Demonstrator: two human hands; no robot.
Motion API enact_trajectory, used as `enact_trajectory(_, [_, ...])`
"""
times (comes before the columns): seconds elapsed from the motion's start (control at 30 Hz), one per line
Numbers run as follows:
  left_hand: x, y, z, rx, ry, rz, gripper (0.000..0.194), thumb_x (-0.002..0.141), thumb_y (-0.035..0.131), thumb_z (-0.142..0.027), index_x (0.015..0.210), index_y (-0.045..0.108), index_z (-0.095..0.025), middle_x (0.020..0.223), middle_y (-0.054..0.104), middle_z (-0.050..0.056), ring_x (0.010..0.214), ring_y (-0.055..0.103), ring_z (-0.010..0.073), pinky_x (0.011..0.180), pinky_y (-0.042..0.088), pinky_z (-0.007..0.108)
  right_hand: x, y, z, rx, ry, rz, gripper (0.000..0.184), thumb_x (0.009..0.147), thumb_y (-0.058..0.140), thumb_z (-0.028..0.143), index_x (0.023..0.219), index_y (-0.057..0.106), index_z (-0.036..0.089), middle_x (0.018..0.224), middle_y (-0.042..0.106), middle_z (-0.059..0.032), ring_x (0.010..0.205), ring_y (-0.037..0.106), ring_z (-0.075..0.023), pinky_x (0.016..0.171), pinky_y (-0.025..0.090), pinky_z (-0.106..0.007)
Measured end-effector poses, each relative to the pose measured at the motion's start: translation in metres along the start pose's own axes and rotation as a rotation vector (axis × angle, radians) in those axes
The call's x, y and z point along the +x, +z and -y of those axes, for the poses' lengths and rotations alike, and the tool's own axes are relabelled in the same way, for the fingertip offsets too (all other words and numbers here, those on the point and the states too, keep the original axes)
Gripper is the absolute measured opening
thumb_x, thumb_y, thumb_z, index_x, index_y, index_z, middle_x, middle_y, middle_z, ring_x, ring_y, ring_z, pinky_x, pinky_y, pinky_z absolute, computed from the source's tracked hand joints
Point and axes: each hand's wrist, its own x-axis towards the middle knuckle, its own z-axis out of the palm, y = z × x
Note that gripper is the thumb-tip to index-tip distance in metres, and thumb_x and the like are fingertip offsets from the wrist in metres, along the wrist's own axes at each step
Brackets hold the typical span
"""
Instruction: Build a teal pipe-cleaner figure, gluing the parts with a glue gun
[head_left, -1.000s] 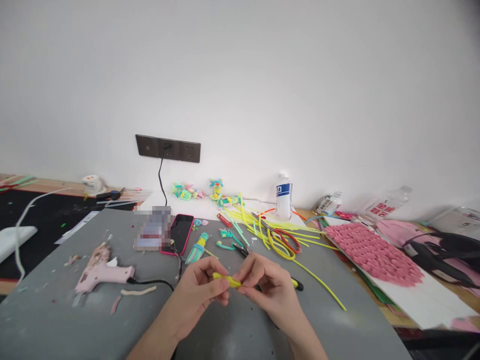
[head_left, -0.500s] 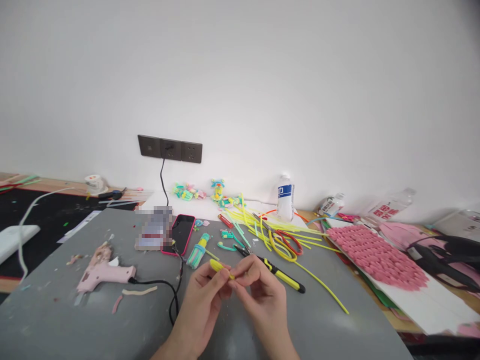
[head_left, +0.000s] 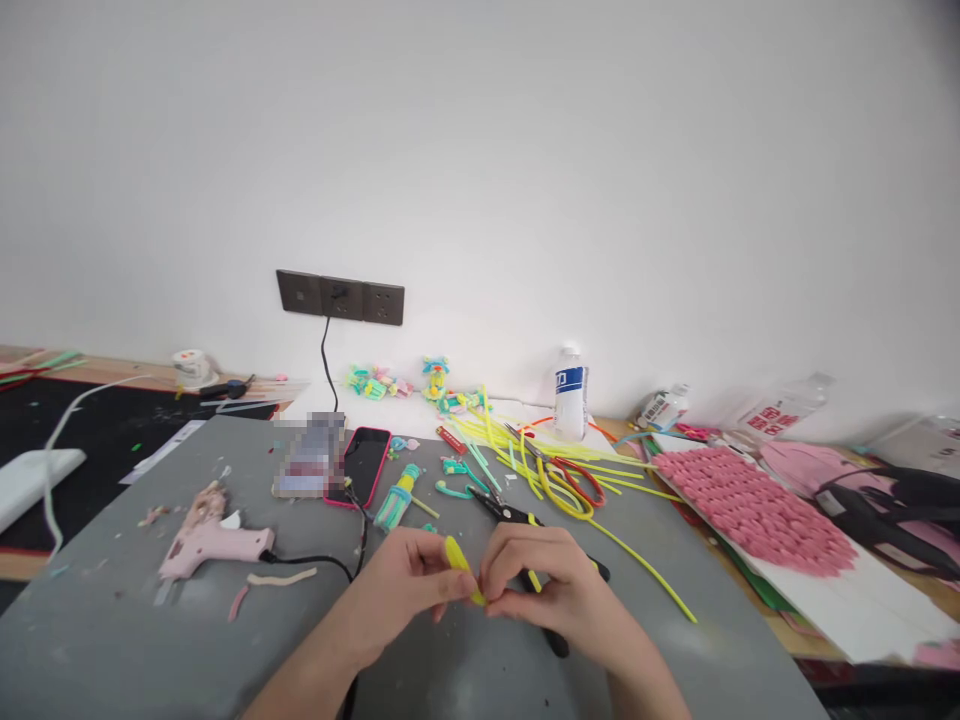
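Note:
A short, bent yellow pipe cleaner (head_left: 455, 556) is pinched between the thumb and fingers of my left hand (head_left: 397, 590). My right hand (head_left: 551, 575) is closed at its lower end, fingertips together; the exact grip there is partly hidden. Under and behind the right hand lie pliers (head_left: 556, 641) with black and yellow handles, partly covered. Just beyond my left hand rests a turquoise and yellow pipe cleaner bundle (head_left: 397, 497). Farther back, long yellow pipe cleaners (head_left: 645, 568) spread over the grey tabletop, with red-handled scissors (head_left: 583, 486) among them.
To the left sits a pink glue gun (head_left: 217, 546), its black cord running toward my left forearm. A pink-edged phone (head_left: 366, 466) lies behind. Near the wall stands a bottle (head_left: 571, 395). A pink braided mat (head_left: 757, 510) is on the right.
Both hands have turned, with the forearms spread wider apart. The yellow pipe cleaner has tilted more upright and shifted slightly right and down. More of the pliers' lower handle shows beneath the right hand.

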Motion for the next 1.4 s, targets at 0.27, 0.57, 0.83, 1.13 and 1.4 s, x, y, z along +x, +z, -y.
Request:
enact_trajectory(0.27, [0.002,0.001,0.003,-0.106,-0.076,0.063,0.035,0.063,0.09,-0.047,0.069,0.077,-0.014,0.063,0.066,0.003,0.053,0.048,0.0082,0.048,0.039,0.018,0.007,-0.013,0.009,0.022,0.072,0.178,0.013,0.091,0.07,0.027,0.08,0.072,0.021,0.077,0.073,-0.0049,0.072,0.067,-0.0168,0.068,0.053,-0.027])
enact_trajectory(0.57, [0.006,0.01,0.013,-0.265,0.009,-0.141,0.038,0.059,0.093,-0.044,0.066,0.071,-0.014,0.062,0.061,0.0,0.056,0.051,0.008,0.046,0.034,0.016,0.002,-0.007,0.003,-0.093,0.06,0.043,0.011,0.094,0.065,0.024,0.085,0.07,0.021,0.081,0.067,-0.005,0.075,0.063,-0.0169,0.068,0.051,-0.026])
enact_trajectory(0.83, [0.003,0.011,0.011,-0.161,0.024,-0.069,0.038,0.055,0.094,-0.044,0.061,0.072,-0.013,0.054,0.054,-0.002,0.049,0.037,0.0057,0.046,0.028,0.019,0.009,-0.016,0.01,-0.014,0.123,0.181,0.018,0.093,0.067,0.032,0.08,0.072,0.021,0.076,0.067,-0.0038,0.071,0.062,-0.0161,0.064,0.051,-0.024])
enact_trajectory(1.13, [-0.005,0.018,0.019,-0.187,-0.017,-0.044,0.039,0.054,0.095,-0.044,0.063,0.072,-0.014,0.056,0.058,0.0,0.05,0.042,0.0073,0.047,0.033,0.019,0.01,-0.025,0.013,0.037,0.139,0.284,0.018,0.09,0.07,0.035,0.078,0.075,0.021,0.074,0.069,-0.0034,0.07,0.063,-0.0162,0.067,0.051,-0.027])
enact_trajectory(1.4, [0.006,0.02,0.016,-0.373,0.128,-0.395,0.043,0.054,0.095,-0.043,0.063,0.064,-0.015,0.057,0.054,-0.005,0.051,0.045,0.0055,0.047,0.036,0.017,0.004,0.009,-0.012,0.06,0.105,-0.402,0.012,0.084,0.077,0.03,0.085,0.07,0.02,0.08,0.071,-0.0043,0.071,0.068,-0.0171,0.063,0.058,-0.026])
